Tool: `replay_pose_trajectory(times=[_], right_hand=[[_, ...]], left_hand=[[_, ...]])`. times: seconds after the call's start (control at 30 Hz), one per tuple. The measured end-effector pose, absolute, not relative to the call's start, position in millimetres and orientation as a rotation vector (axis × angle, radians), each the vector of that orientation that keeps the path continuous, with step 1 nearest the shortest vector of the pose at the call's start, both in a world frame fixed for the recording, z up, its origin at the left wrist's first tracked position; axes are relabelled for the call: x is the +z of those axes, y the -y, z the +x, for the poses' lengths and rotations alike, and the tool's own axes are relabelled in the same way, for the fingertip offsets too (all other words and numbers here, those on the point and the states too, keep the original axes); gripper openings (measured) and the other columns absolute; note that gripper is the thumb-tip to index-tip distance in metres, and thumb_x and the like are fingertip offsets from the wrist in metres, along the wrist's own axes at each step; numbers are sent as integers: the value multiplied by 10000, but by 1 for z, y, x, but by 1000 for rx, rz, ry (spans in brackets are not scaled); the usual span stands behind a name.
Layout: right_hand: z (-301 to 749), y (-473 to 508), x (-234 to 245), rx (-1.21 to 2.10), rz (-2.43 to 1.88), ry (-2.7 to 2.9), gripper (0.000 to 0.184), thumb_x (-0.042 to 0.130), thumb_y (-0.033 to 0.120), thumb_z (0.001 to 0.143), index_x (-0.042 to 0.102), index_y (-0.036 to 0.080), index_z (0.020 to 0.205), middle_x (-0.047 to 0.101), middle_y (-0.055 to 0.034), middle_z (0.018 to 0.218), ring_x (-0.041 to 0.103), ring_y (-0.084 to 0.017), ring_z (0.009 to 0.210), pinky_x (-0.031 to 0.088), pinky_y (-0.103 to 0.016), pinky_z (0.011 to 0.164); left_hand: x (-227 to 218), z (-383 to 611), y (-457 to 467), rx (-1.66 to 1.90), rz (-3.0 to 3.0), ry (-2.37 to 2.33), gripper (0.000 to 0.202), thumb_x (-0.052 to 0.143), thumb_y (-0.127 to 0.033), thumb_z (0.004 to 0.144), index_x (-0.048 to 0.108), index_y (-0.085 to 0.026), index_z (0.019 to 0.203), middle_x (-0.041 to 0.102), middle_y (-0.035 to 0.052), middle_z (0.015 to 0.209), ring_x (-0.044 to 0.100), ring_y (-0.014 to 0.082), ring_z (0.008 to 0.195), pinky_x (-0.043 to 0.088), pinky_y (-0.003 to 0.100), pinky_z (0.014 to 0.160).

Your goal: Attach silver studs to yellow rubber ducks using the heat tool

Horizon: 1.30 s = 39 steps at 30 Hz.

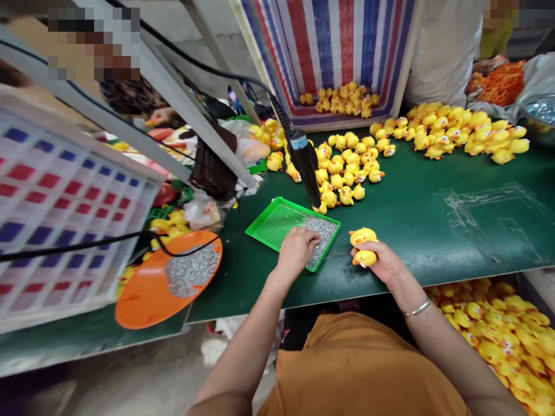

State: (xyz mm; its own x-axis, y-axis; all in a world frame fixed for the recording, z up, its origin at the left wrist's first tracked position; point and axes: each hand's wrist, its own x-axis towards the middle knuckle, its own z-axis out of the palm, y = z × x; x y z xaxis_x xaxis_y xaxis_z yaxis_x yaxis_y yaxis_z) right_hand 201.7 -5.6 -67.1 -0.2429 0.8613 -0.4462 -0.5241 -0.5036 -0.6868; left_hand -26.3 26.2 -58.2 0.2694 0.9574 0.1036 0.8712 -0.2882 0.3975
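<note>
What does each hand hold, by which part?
The right hand grips a yellow toy duck mid-body; the left hand, on silver granules in a green tray, its hold unclear.

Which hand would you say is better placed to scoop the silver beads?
Probably the left hand: it rests on the beads in the green tray, while the right hand grips a yellow toy duck.

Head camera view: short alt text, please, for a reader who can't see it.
The left hand presses into silver granules in a green perforated tray while the right hand holds a yellow toy duck. Both are over a green workbench, with more yellow ducks heaped beyond and an orange dish of granules to the left.
</note>
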Motion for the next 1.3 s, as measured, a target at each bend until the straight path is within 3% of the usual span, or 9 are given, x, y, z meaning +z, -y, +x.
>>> replay_pose_trajectory(times=[0.2,0.37,0.57,0.77,1.0,1.3], right_hand=[[198,7,-66,1831,-1025,515,485,830,237,563,702,170,1026,675,-5,653,686,-198,628,494,-259,525],[200,11,-66,1838,-1008,496,455,867,231,533,721,162,959,678,-7,654,607,-138,535,492,-261,520],[202,16,-62,1889,-953,507,538,895,157,476,718,171,984,706,-12,783,621,-133,643,509,-270,609],[196,20,-60,1887,-940,537,766,878,48,421,618,232,1117,708,4,978,684,-157,795,539,-282,726],[192,24,-63,1822,-912,584,877,872,42,420,537,273,1197,688,3,1069,669,-146,781,550,-287,737],[190,32,-78,1785,-930,672,1070,901,82,440,384,349,1338,675,20,1026,670,-153,798,550,-278,731]], left_hand=[[-62,-24,-27,562,2238,-1659,99,618,-205,884,711,-198,915,716,71,932,594,236,909,449,386,868],[-65,-24,-26,610,2214,-1630,94,649,-226,863,716,-214,797,730,51,847,592,226,848,445,377,833],[-65,-30,-25,793,1923,-1719,134,631,-295,849,715,-219,777,733,36,788,614,199,740,439,317,687],[-60,-15,-13,971,1787,-1603,85,666,-269,816,719,-203,805,732,18,778,607,151,645,454,273,615],[-45,19,5,1151,2268,-1313,109,615,-251,912,708,-215,866,742,46,839,664,189,830,523,338,782],[-48,30,4,1356,2462,-1276,111,603,-213,926,710,-217,896,735,46,874,664,186,852,520,339,777]])
